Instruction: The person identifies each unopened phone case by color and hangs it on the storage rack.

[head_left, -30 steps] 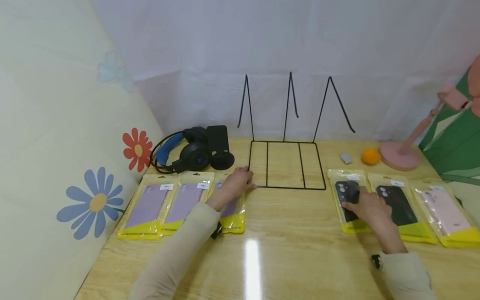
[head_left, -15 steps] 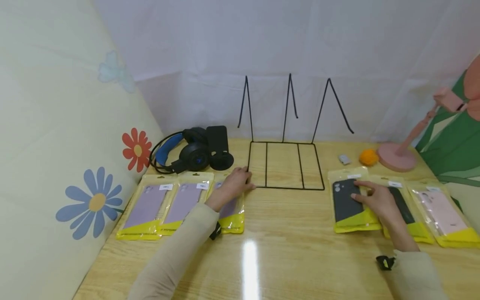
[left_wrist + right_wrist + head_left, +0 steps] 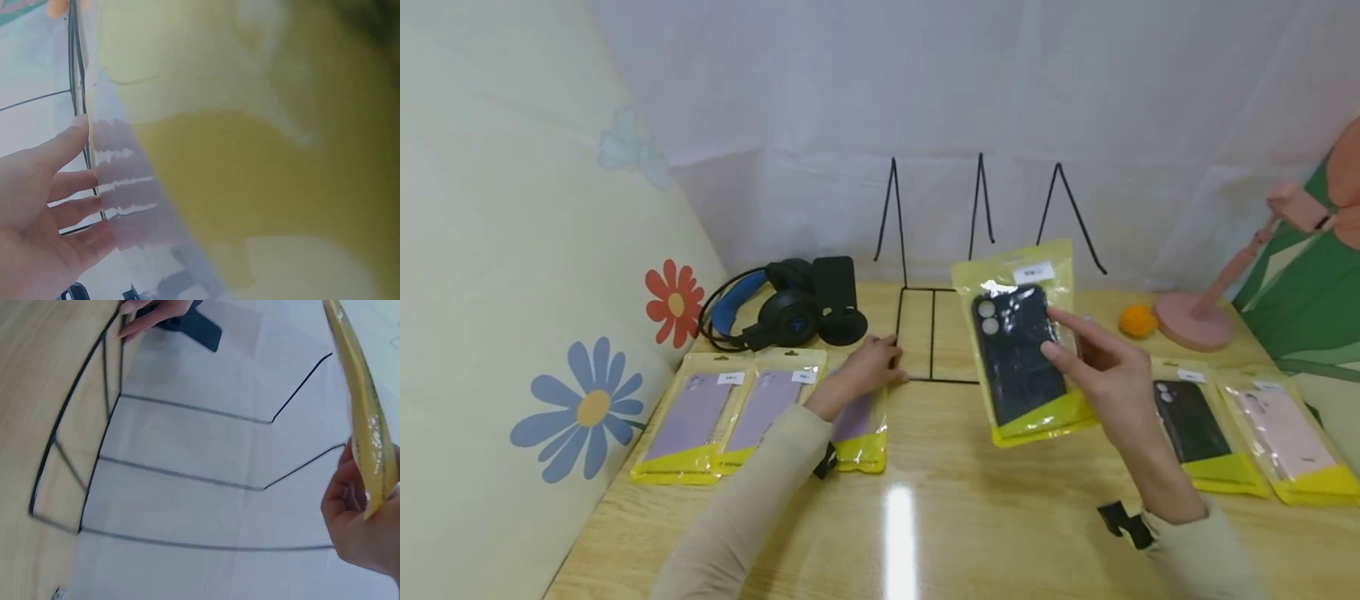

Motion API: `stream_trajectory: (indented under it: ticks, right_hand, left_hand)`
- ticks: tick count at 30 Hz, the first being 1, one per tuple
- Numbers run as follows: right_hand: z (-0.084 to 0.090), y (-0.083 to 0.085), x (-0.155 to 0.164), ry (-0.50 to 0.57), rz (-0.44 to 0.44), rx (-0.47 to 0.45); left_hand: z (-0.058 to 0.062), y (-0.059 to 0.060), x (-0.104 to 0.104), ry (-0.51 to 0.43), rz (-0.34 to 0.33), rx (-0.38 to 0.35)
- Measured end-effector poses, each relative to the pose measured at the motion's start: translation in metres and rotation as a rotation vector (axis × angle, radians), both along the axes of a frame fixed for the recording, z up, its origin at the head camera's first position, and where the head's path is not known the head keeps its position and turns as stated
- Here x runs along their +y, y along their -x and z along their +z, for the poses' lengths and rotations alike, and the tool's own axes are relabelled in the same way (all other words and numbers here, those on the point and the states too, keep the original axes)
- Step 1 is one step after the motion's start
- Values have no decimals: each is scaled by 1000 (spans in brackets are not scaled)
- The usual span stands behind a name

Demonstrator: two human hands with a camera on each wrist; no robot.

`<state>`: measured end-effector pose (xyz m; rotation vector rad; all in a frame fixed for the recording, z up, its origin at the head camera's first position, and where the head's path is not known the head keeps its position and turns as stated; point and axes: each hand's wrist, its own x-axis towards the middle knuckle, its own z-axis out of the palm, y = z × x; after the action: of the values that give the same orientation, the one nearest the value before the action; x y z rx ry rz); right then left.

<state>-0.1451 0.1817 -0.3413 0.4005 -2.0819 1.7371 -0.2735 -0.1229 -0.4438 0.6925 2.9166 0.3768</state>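
My right hand pinches a black phone case in a clear yellow bag, raised above the table in front of the black wire display rack. In the right wrist view the bag appears edge-on between thumb and fingers. At the rack's front left corner, my left hand holds the base wire between thumb and fingers. Beneath the left wrist lies a bagged purple phone case, partly covered. That bag fills much of the left wrist view. The rack's right base is hidden behind the raised bag.
Two more bagged purple cases lie at left. A bagged black case and a bagged pink case lie at right. Behind are headphones, a black phone stand, an orange ball and a pink lamp.
My right hand has picked up the bagged black phone case from the right row and carried it up and left toward the rack. The left hand has stayed at the rack's corner.
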Motion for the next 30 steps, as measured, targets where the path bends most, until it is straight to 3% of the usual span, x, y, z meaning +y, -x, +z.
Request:
stream_trajectory:
  ticks: [3, 6, 11, 16, 20, 24, 30]
  right_hand:
    - [3, 6, -14, 71, 41, 117]
    - [1, 12, -22, 63, 18, 145]
    - [-6, 19, -26, 39, -22, 102]
    - [-12, 33, -29, 32, -41, 91]
    - [-15, 47, -32, 49, -38, 17]
    - [-7, 62, -37, 78, -37, -29]
    - [9, 95, -45, 67, -103, -33]
  left_hand:
    - [-1, 2, -2, -8, -28, 27]
    - [-1, 2, -3, -14, -28, 24]
    - [0, 0, -3, 0, -12, -3]
    - [1, 1, -3, 22, -3, 16]
    - [3, 1, -3, 26, -4, 5]
    - [5, 1, -2, 30, -4, -6]
    - [4, 2, -2, 41, 3, -3]
